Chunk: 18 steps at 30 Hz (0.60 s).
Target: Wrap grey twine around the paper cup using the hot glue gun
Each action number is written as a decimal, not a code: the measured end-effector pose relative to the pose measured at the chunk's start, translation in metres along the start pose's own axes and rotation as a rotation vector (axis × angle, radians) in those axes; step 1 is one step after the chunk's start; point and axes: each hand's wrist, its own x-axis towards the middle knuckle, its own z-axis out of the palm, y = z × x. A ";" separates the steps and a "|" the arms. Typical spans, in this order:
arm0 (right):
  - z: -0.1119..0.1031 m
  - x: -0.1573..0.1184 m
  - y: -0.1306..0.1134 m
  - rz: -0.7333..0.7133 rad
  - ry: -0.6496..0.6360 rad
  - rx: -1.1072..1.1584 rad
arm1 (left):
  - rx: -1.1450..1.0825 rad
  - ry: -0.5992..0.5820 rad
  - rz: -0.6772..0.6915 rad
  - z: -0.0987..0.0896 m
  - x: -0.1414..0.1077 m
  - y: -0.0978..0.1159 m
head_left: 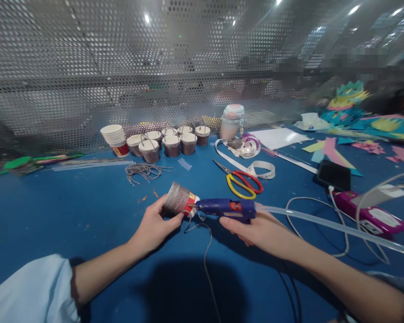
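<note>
My left hand [156,224] is closed around a paper cup [177,200] that lies tilted on its side. Grey cord is wound round most of the cup; a red and white band shows near its rim. A loose length of cord [207,255] trails from the cup toward the front edge. In my right hand [256,229] is a blue glue gun [225,208], its nozzle pointing left at the red band, touching or very close to it. A long clear glue stick [323,224] extends from the back of the gun.
Behind stand several cord-wrapped cups [171,146], a cup stack [116,140] and a jar [231,123]. Cut cords [143,172] lie left of scissors [240,181]. Right are ribbon [264,170], a phone [333,175], cables, a purple device [370,213] and coloured paper [333,152] on the blue table [37,215].
</note>
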 end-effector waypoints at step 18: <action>-0.006 0.047 0.028 -0.217 0.407 -0.325 | -0.007 0.003 0.018 -0.002 0.000 -0.008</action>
